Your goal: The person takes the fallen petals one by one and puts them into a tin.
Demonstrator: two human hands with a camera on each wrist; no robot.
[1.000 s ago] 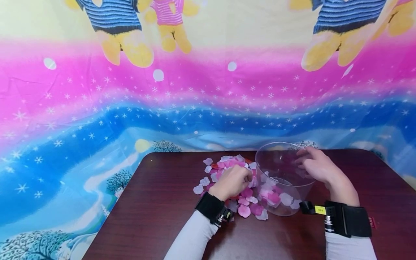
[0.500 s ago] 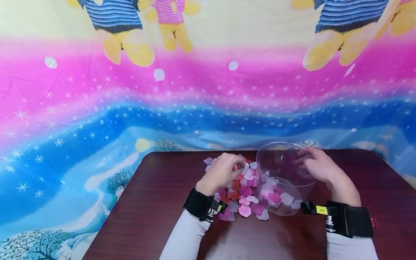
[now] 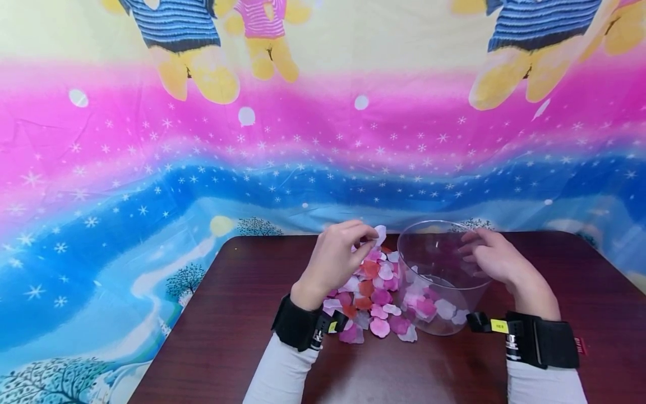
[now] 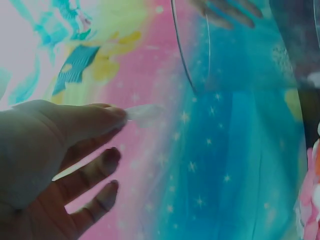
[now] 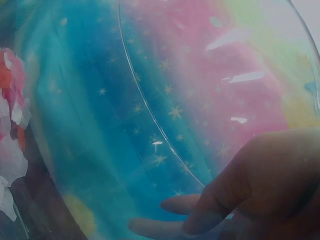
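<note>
My left hand (image 3: 335, 255) pinches a pale petal (image 3: 381, 234) between thumb and fingertips, raised above the petal pile (image 3: 375, 297). In the left wrist view the pale petal (image 4: 145, 114) sticks out from the fingertips, while the other fingers spread loosely below. A clear round bucket (image 3: 444, 289) stands upright right of the pile, with several pink and white petals (image 3: 421, 303) at its bottom. My right hand (image 3: 497, 258) lies at the right side of the bucket's rim, its fingers extended and relaxed against it. In the right wrist view, thumb and fingers overlap the transparent wall.
The pile of pink, white and red petals lies close against the bucket's left side on a dark wooden table (image 3: 227, 325). Behind the table hangs a printed cloth (image 3: 323, 140) with snowflakes and bears. Each wrist wears a black strap (image 3: 298, 324) with a small device.
My left hand has risen from the petal pile, moving up and slightly left, and now holds up a pale petal. The right hand and the bucket have stayed in place.
</note>
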